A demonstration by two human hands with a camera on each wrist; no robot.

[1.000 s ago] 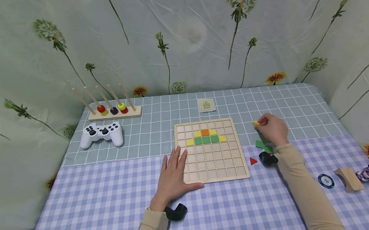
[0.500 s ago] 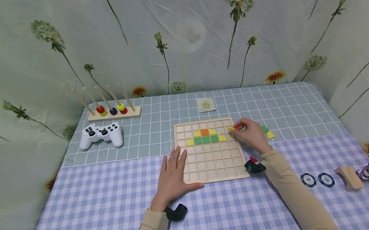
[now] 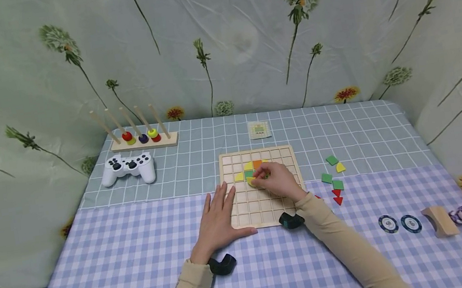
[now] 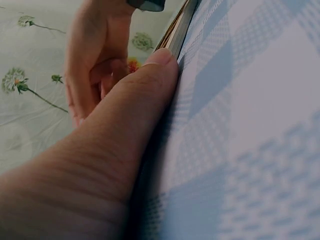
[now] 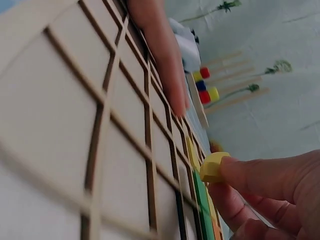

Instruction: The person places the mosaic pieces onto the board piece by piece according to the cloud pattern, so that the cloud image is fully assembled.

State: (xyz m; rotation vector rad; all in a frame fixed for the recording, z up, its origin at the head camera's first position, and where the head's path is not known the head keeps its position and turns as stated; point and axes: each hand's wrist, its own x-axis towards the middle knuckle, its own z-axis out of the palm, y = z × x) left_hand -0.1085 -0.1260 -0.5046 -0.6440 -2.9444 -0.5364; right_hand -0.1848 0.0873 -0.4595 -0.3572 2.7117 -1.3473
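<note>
A wooden grid board (image 3: 242,210) lies in the middle of the table, with yellow, green and orange tiles set in its upper rows. My left hand (image 3: 217,221) rests with spread fingers along the board's left edge, its thumb at the near edge. Over the board, my right hand (image 3: 279,180) pinches a yellow tile (image 5: 212,167) with one rounded side between thumb and fingertips. In the right wrist view the tile is just above the grid, beside the green tile (image 5: 202,205). The right hand hides part of the tile rows in the head view.
Loose green tiles (image 3: 326,178), a yellow tile (image 3: 340,167) and red triangles (image 3: 338,201) lie right of the board. A pattern card (image 3: 259,130) is behind it. Left stand a game controller (image 3: 128,168) and a peg stand (image 3: 145,143); poker chips (image 3: 388,224) and a wooden arch block (image 3: 441,221) lie right.
My right hand has carried the yellow tile leftward from the loose pieces to over the middle of the board, uncovering those pieces. The left hand has stayed in place.
</note>
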